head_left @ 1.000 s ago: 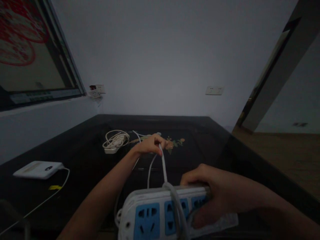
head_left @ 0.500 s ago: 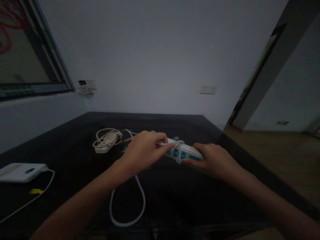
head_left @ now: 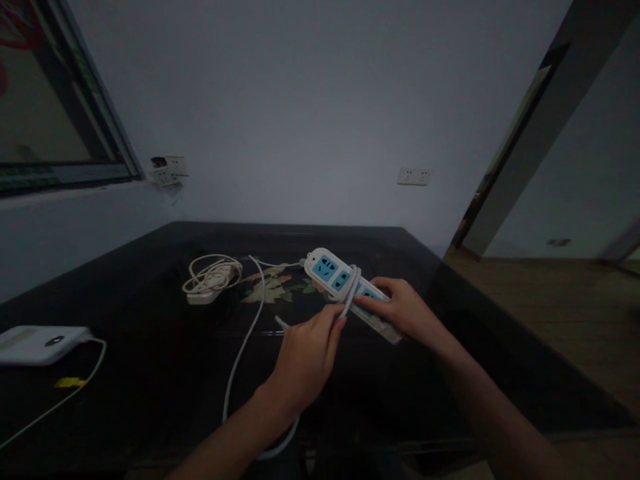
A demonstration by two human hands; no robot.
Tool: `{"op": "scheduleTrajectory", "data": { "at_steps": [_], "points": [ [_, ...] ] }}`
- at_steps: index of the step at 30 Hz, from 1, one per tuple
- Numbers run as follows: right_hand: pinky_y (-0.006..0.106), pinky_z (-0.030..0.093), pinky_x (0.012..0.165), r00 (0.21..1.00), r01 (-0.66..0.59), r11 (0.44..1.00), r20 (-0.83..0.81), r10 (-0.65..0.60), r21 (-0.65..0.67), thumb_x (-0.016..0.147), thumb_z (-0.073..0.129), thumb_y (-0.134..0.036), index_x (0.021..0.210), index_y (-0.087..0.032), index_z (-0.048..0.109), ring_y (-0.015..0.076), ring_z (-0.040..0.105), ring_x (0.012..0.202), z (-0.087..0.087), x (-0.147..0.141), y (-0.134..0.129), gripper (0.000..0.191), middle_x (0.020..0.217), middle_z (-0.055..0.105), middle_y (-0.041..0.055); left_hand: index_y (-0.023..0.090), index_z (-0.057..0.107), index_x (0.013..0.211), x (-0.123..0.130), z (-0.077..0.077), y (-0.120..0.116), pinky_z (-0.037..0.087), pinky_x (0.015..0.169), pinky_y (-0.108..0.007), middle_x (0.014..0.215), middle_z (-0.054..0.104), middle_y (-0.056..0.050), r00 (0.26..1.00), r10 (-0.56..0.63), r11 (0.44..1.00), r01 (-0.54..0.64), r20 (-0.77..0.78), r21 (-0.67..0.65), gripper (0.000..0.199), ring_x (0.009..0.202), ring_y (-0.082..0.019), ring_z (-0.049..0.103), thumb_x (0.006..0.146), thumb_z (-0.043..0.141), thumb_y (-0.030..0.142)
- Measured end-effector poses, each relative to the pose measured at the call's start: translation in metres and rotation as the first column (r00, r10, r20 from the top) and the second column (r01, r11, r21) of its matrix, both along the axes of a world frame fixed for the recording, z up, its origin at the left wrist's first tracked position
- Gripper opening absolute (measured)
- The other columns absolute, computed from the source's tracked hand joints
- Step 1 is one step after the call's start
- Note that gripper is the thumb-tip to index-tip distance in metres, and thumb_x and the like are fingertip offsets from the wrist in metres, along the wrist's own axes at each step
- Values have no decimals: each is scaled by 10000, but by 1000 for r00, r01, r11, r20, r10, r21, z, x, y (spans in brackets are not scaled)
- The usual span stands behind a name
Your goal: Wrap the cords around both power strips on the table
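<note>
A white power strip [head_left: 327, 265] with blue sockets is held at a slant over the dark table, its socket face up. My right hand [head_left: 407, 310] grips its near right end. White cord [head_left: 354, 280] is wrapped around the strip's middle, and my left hand [head_left: 310, 350] pinches that cord just below the strip. A loose loop of the cord [head_left: 243, 347] lies on the table left of my left hand and runs under the wrist.
Behind on the left lies a second white strip [head_left: 200, 297] with a tangled cream cord [head_left: 213, 277]. A white device [head_left: 43, 345] with a thin cable sits at the far left of the dark table [head_left: 165, 373], near yellow tape [head_left: 70, 382]. Wall sockets [head_left: 413, 177] are behind.
My left hand has moved from the strip's left end down toward me, drawing the cord. The strip has tilted so its socket face and left end now show.
</note>
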State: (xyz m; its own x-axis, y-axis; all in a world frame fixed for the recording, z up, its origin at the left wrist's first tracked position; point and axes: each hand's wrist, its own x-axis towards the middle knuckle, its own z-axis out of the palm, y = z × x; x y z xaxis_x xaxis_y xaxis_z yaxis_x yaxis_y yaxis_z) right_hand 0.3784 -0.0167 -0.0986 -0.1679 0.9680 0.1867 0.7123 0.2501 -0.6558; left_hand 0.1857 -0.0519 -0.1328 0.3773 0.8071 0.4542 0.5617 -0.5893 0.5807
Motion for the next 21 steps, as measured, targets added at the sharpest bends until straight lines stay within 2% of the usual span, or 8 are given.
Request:
{"op": "scheduleTrajectory", "data": {
  "at_steps": [3,6,9,12,16,18,21],
  "points": [
    [273,471,610,989,-27,998,-145,18,-61,760,616,-518,839,-114,675,193,632,712,3,4,-1,416,790,677,70,183,565,903,-5,-6,1,395,604,-246,711,616,-11,996,11,998,-5,88,-68,217,655,-158,602,942,383,293],
    [270,495,512,937,-56,975,-349,-23,-216,727,623,-594,888,-112,650,169,631,579,6,10,-4,509,736,657,61,177,518,711,-13,-16,8,323,535,-232,575,477,28,981,-46,988,73,189,-137,315,536,-119,474,933,393,363],
    [255,506,446,844,-201,923,-536,-7,-329,661,669,-635,935,-108,632,142,610,490,6,11,-10,594,674,634,33,170,474,626,-18,-27,21,285,517,-228,552,408,33,941,-102,968,168,324,-184,409,529,-109,391,906,414,462],
    [253,540,479,737,-352,878,-674,45,-326,572,767,-580,948,-104,636,125,607,510,4,6,-19,620,682,632,18,163,465,596,-20,-33,33,275,514,-228,551,394,30,894,-108,951,221,435,-217,500,539,-109,362,841,449,599],
    [239,554,518,618,-442,848,-784,52,-292,543,840,-404,997,-113,629,121,622,564,1,-1,-33,579,737,651,20,153,505,595,-22,-32,44,296,515,-224,555,428,21,842,-120,922,291,526,-255,575,545,-113,380,738,506,709],
    [257,567,566,549,-493,830,-834,64,-260,566,836,-357,1033,-130,615,148,658,632,-2,-4,-41,565,801,671,41,149,524,601,-24,-33,49,305,513,-221,557,449,19,818,-123,911,318,562,-264,576,543,-112,390,705,544,715],
    [354,582,688,449,-521,819,-893,24,-240,639,799,-349,1150,-191,555,230,699,813,-10,-12,-53,588,995,680,90,145,528,593,-26,-41,58,303,508,-218,548,458,20,778,-113,884,363,618,-295,567,533,-106,386,680,586,703]
  ]
}}
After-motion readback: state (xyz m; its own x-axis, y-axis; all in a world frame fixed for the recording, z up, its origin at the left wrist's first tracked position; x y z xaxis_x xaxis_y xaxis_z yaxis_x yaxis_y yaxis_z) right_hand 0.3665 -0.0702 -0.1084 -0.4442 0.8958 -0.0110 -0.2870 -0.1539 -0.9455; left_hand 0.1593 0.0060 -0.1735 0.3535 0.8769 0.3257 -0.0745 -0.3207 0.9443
